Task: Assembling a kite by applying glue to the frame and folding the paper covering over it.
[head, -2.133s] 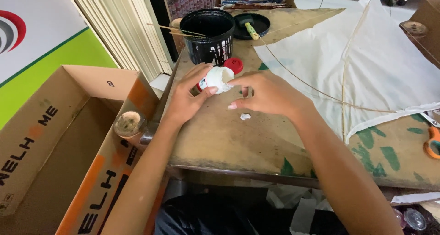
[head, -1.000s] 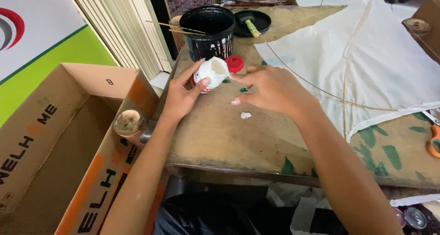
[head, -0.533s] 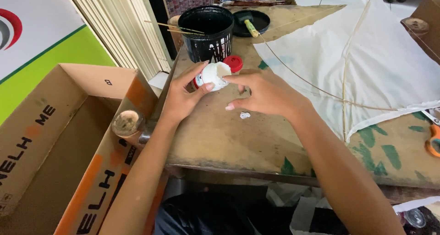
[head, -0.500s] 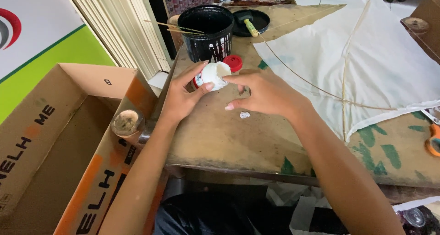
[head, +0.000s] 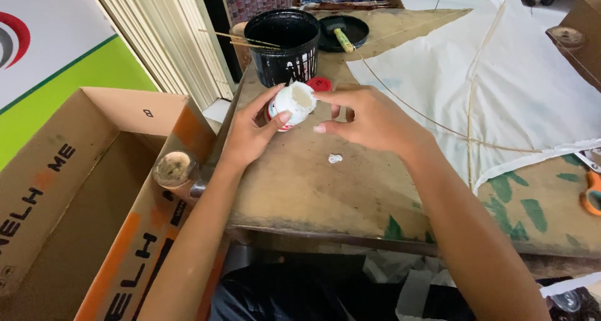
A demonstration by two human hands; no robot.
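While my left hand grips the small white jar tilted above the table, my right hand rests beside it, fingers loosely curled. A black bucket stands just behind the jar.

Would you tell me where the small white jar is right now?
In the head view, the white jar is in the left hand, just in front of the black bucket.
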